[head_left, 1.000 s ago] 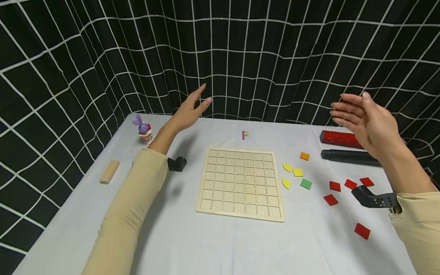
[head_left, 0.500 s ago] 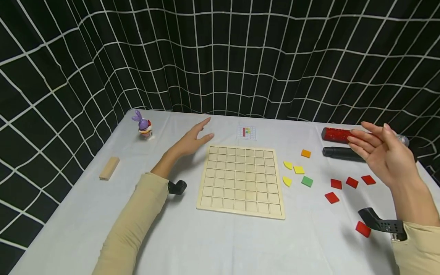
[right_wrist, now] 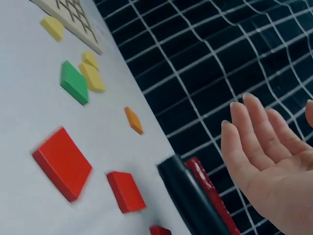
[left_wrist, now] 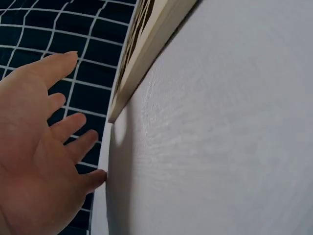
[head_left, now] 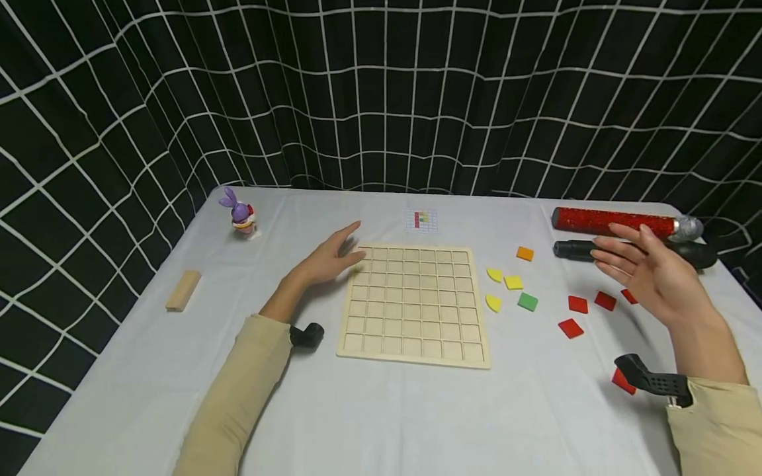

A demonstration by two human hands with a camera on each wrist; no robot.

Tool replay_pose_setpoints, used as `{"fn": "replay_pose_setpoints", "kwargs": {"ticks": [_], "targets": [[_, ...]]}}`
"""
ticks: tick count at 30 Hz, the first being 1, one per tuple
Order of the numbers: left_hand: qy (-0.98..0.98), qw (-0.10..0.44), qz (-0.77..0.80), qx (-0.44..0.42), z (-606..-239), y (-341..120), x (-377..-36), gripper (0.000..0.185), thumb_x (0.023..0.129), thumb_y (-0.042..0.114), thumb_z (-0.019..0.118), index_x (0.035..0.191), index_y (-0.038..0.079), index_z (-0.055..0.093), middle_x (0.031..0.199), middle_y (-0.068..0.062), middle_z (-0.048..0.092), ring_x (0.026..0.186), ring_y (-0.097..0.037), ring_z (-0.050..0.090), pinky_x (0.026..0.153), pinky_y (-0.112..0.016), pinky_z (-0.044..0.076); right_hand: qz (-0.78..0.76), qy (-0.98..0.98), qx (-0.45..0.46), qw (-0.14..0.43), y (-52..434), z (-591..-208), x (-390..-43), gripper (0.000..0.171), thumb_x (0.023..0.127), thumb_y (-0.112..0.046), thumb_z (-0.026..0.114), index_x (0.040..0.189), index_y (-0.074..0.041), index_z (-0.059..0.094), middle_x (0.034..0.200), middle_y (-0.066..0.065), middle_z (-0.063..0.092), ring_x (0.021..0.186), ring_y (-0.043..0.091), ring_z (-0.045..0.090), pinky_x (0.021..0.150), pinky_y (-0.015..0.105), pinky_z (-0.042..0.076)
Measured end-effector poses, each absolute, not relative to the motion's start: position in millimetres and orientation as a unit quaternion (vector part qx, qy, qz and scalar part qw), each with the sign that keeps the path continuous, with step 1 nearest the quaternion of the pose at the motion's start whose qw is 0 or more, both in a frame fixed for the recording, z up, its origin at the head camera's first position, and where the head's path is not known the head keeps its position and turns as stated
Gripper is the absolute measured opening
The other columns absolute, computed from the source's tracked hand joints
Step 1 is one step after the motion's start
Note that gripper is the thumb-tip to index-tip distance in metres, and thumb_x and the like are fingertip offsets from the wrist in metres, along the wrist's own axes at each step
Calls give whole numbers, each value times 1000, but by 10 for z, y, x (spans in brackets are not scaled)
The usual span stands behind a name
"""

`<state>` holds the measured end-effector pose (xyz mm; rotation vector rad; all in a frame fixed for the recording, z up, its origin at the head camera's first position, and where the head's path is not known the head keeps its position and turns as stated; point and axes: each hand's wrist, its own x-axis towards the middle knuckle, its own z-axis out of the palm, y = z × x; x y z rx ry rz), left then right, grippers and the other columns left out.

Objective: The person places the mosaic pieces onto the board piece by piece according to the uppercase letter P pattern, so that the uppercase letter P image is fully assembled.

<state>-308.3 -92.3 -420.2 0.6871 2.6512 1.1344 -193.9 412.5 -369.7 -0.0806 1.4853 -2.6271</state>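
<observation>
A wooden grid board (head_left: 413, 305) lies in the middle of the white table (head_left: 369, 410). My left hand (head_left: 329, 258) hovers flat with straight fingers just over the board's far left corner, holding nothing; the left wrist view shows the hand (left_wrist: 36, 147) beside the board's edge (left_wrist: 146, 54). My right hand (head_left: 651, 274) is open above the red square tiles (head_left: 570, 327), empty; its fingers (right_wrist: 254, 147) are straight. Yellow, green (head_left: 527, 301) and orange (head_left: 524, 253) tiles lie right of the board.
A red glitter cylinder (head_left: 613, 221) and a black cylinder (head_left: 574, 249) lie at the far right. A small pattern card (head_left: 421, 220) sits behind the board. A purple toy figure (head_left: 240, 213) and a wooden block (head_left: 182, 290) are on the left.
Both hands have come down from raised positions toward the table. The left now hovers at the board's corner, the right over the red tiles.
</observation>
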Motion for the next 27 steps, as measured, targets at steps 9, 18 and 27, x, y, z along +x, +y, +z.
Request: {"fn": "replay_pose_setpoints", "kwargs": {"ticks": [9,18,27], "targets": [[898,150,320,263,-4212,-926,-2949,78,96,37,55,154,10,11,157,-13,16,143,-27,13,113,-49,0,-794,590,-1,150,3634,-3728,-1983,26,100,-29,49,123,-19,56,112,-1,67,103,15,64,85,27,51],[911,156,273,268,-4183,-880,-2938,79,94,36,59,154,10,15,156,-11,19,143,-25,15,113,-50,0,-642,744,20,185,3303,-3898,-1997,73,100,-41,47,150,3,17,114,-5,64,102,3,61,88,22,48],[930,154,195,271,-4117,-890,-2886,66,96,40,53,151,11,29,157,-11,17,143,-30,12,110,-59,6,-557,818,0,144,3117,-3971,-1958,63,102,-38,43,147,3,28,133,25,49,101,2,59,87,19,47]]}}
